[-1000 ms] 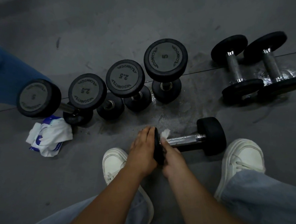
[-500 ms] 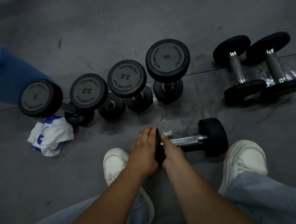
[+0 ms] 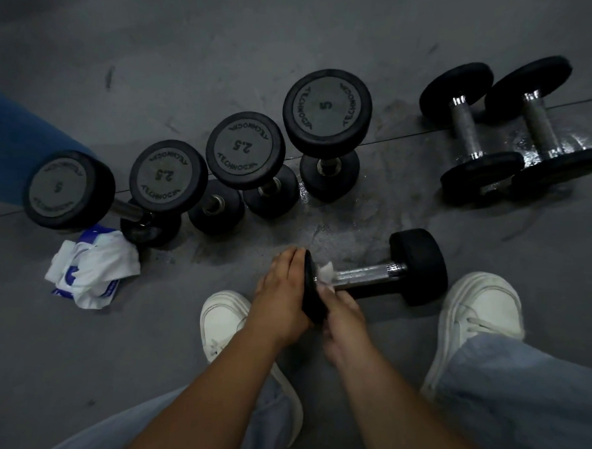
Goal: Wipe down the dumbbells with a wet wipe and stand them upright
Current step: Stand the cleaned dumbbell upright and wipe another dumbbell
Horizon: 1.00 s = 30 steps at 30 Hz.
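At the bottom are two legs in pale blue jeans [image 3: 525, 408] and a pair of white shoes [image 3: 482, 309] on the dark grey floor [image 3: 179, 338]. Between the shoes, a black dumbbell with a chrome handle [image 3: 364, 277] lies on its side on the floor, its far head pointing to the right.

The left hand [image 3: 282, 292] lies flat against the outer face of the near head, with the fingers straight and together. The right hand [image 3: 343, 316] is a little blurred. Its fingers are bent around a white wet wipe [image 3: 326, 271] and press it on the handle, just beside the near head.

To the left, a crumpled white and blue wipe packet [image 3: 93, 272] lies on the floor. Behind it, four black dumbbells stand on end in a slanted row [image 3: 245, 149]. Their top faces read 5, 2.5, 2.5 and 5 from left to right. The packet is touching, or almost touching, the bottom head of the leftmost one. The floor between this row and the hands looks wet.

Far to the right, two more black dumbbells with chrome handles [image 3: 467, 130] lie side by side, close together, with wet shine around them. At the left edge there is a blue shape [image 3: 10, 147] which I cannot identify.
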Each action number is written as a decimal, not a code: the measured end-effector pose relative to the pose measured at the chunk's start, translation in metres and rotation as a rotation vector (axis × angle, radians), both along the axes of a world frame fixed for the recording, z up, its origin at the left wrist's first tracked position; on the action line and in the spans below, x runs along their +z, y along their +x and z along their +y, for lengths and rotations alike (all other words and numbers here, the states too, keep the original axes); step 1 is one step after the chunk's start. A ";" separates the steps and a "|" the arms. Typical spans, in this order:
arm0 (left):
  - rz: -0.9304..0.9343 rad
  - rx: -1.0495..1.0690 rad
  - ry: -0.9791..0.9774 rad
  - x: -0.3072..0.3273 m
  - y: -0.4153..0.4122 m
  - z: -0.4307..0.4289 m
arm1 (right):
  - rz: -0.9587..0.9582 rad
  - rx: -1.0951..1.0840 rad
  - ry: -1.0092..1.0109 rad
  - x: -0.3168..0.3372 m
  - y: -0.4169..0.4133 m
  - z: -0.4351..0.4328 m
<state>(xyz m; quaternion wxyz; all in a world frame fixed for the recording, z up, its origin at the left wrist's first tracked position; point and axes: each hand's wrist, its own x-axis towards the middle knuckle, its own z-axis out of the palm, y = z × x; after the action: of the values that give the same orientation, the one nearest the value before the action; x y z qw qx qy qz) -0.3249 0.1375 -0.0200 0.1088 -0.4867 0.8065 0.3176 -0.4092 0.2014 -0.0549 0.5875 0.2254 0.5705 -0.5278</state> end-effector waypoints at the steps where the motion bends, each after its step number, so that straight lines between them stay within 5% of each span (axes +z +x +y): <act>1: -0.004 -0.003 0.005 0.000 0.000 -0.001 | 0.017 0.009 0.027 -0.003 -0.002 -0.005; 30: -0.020 -0.010 0.035 0.001 -0.003 -0.011 | -0.014 -0.076 0.036 -0.005 0.003 -0.013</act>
<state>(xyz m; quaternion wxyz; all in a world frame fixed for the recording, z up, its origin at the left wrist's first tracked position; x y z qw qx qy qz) -0.3276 0.1269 -0.0194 0.1270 -0.4839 0.8021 0.3260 -0.4065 0.1881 -0.0602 0.5667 0.2612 0.5670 -0.5377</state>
